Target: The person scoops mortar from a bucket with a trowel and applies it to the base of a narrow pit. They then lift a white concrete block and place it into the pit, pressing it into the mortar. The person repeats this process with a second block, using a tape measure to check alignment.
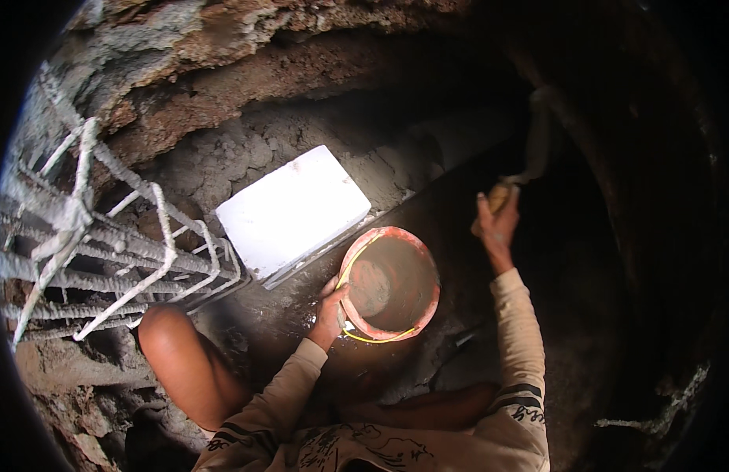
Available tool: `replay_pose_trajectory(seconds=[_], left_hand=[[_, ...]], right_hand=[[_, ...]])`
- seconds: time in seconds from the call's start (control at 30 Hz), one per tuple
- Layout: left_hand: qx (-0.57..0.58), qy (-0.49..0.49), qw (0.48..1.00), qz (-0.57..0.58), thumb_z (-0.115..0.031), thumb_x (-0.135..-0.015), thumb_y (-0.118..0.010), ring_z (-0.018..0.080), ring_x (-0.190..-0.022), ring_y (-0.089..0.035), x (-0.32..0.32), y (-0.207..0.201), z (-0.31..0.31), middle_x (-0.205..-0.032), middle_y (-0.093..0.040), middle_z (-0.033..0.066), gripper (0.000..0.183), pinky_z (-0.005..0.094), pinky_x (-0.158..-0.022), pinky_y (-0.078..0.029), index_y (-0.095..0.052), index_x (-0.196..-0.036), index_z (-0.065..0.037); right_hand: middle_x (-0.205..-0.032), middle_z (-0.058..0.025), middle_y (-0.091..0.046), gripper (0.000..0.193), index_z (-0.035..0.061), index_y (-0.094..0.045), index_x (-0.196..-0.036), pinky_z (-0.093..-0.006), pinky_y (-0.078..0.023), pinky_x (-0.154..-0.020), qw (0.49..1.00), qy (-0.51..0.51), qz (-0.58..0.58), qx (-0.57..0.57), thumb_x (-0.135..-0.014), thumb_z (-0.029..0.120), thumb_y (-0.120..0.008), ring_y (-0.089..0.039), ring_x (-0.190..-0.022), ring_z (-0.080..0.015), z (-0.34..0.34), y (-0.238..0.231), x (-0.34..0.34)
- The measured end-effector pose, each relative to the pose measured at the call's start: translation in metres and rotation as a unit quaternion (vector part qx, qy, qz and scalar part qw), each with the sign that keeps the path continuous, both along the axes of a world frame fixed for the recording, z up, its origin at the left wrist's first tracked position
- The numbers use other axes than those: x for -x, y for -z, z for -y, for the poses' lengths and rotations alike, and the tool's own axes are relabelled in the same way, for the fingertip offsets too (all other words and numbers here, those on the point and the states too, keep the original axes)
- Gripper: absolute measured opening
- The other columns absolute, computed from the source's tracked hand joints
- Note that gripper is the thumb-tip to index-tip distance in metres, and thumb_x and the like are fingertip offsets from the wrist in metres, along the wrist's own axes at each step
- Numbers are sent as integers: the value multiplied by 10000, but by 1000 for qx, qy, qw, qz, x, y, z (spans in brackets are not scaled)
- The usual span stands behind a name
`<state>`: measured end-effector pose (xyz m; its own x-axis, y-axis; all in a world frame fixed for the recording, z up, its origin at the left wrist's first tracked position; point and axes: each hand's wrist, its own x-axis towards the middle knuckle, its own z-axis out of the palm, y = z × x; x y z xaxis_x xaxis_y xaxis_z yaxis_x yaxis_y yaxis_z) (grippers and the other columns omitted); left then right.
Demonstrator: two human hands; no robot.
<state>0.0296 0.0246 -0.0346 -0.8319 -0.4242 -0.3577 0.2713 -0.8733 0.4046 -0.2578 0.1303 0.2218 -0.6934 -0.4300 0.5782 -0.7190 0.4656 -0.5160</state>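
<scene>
A reddish bucket (433, 303) with a yellow wire handle (380, 341) stands in front of me, tipped a little so its inside shows. Grey wet mortar (411, 267) coats its walls and covers part of the bottom. My left hand (330, 309) is closed on the bucket's left rim. Off to the right, my right hand (500, 228) is wrapped round the wooden grip of a trowel (500, 197). The trowel's blade points away from me into shadow, and its outline is dim and blurred.
Beyond the bucket lies a bright white block (297, 206) along a straight ledge. A cage of mortar-crusted steel bars (156, 244) juts in at left, close to my knee (171, 334). Rough earth and rock (199, 110) wall the far side; the right side is very dark.
</scene>
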Motion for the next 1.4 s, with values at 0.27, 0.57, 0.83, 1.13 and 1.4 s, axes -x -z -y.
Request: replay_pose_trajectory(seconds=[0.27,0.57,0.83,1.13,1.4], left_hand=[[53,-11,997,60,-138,-992,-620,148,-1117,-572,-14,16,17,-1148,-643,30,310,323,-988,-444,-636,-1278,-19],[171,100,972,128,-353,-1010,-630,224,-1183,-598,-17,21,21,-1300,-655,127,498,373,-1016,-471,-631,-1351,9],[110,108,964,218,-251,-1028,-605,353,-1158,-619,-20,-16,1,-1312,-591,152,397,572,-880,-575,-544,-1378,-74],[147,113,974,132,-203,-1018,-639,360,-1217,-585,9,-172,-16,-1343,-554,146,429,612,-940,-562,-522,-1411,-79],[321,180,913,178,-184,-973,-699,193,-776,-667,-51,-373,47,-945,-675,49,326,362,-655,-601,-632,-1238,-4]], right_hand=[[-1143,-284,-704,672,-72,-492,-1367,-439,-549,-913,959,-42,175,-218,-819,245,-717,-708,-1105,-388,-8,61,-8],[-843,-196,-683,545,58,-550,-1266,-461,-559,-728,933,-123,175,-290,-781,196,-755,-686,-788,-398,-73,-18,-60],[-925,-226,-733,680,13,-565,-1366,-487,-558,-849,915,-39,282,-284,-766,256,-773,-719,-899,-407,-73,-45,-87],[-1184,-236,-711,667,-17,-614,-1311,-438,-527,-968,955,57,260,-131,-715,218,-798,-678,-1127,-385,-155,-84,-92],[-1037,-186,-737,574,8,-679,-1207,-423,-542,-877,899,149,411,-21,-681,203,-803,-713,-994,-321,-227,-147,-171]])
